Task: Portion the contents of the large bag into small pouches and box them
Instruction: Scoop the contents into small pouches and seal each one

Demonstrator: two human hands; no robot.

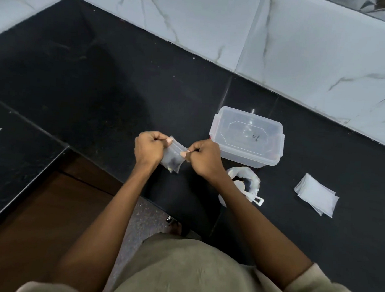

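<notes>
The clear plastic box (247, 136) sits lidded on the black worktop (101, 77), near the marble-tiled wall (305, 51); a handwritten mark on its lid looks like "1n", though I cannot read it for sure. Just in front of the box, above the worktop, the left hand (149, 149) and the right hand (205, 158) each pinch a top corner of a small clear pouch (172, 158) with something dark at its bottom. The large bag (244, 183) lies open below the box, partly hidden by the right forearm, a white scoop (251, 194) poking out of it. A stack of empty pouches (317, 195) lies further right, apart from the bag
</notes>
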